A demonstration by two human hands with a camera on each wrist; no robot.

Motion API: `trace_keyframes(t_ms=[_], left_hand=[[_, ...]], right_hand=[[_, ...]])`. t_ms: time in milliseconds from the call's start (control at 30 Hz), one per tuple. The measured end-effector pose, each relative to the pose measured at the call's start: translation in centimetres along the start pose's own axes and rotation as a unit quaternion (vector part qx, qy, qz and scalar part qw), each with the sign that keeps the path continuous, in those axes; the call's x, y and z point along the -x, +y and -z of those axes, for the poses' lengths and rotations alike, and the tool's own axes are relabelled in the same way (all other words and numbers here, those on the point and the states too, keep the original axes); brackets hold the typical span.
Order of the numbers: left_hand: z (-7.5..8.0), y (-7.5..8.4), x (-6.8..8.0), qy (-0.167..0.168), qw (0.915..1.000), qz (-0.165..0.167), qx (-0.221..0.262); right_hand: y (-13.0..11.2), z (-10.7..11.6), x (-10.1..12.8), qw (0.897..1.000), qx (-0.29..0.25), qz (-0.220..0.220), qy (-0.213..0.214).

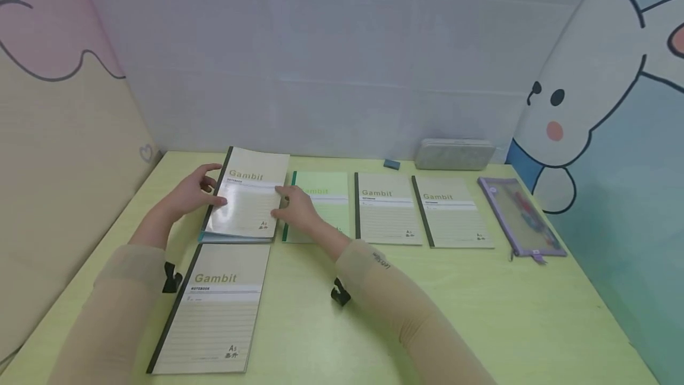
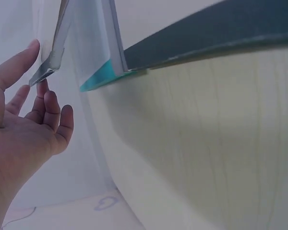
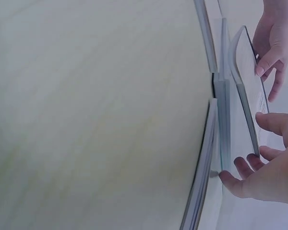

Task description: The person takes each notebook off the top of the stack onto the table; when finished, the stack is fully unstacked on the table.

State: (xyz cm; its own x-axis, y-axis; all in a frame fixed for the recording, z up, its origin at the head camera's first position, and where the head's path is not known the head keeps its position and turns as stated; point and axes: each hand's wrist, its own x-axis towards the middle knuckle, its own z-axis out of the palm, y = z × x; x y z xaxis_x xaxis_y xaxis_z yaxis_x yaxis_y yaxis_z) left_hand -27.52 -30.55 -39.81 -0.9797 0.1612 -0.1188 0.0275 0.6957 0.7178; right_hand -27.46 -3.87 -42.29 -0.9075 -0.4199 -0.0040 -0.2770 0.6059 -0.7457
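The bench (image 1: 304,331) has a pale yellow-green top with fine wood grain. At its far left, the left hand (image 1: 189,193) and the right hand (image 1: 296,208) hold a white Gambit notebook (image 1: 248,204) raised above a blue notebook (image 1: 235,239). The fingers of each hand are pinched on it: the left ones on its dark spine, the right ones on the opposite edge. A second white notebook (image 1: 214,314) lies nearer. To the right, in a row, are a green notebook (image 1: 327,182), two more white notebooks (image 1: 387,212) and a purple-edged pouch (image 1: 526,218). A grey case (image 1: 454,155) stands near the pale, creased back wall (image 1: 342,46); cartoon drawings decorate both side walls (image 1: 604,153).
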Motion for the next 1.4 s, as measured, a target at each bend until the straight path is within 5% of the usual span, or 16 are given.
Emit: trace_keyframes(t_ms=[533, 733, 1400], left_hand=[[0.7, 3.5, -0.8, 0.009, 0.9988, -0.036, -0.031], [0.7, 4.8, -0.3, 0.005, 0.9981, -0.056, -0.026], [-1.7, 10.1, 2.1, 0.025, 0.9943, -0.103, 0.012]], right_hand=[[-0.2, 4.2, 0.9, 0.999, -0.038, 0.018, 0.016], [-0.4, 6.4, 1.4, 0.999, -0.035, 0.042, 0.004], [1.0, 12.2, 5.1, 0.986, -0.153, 0.059, 0.016]])
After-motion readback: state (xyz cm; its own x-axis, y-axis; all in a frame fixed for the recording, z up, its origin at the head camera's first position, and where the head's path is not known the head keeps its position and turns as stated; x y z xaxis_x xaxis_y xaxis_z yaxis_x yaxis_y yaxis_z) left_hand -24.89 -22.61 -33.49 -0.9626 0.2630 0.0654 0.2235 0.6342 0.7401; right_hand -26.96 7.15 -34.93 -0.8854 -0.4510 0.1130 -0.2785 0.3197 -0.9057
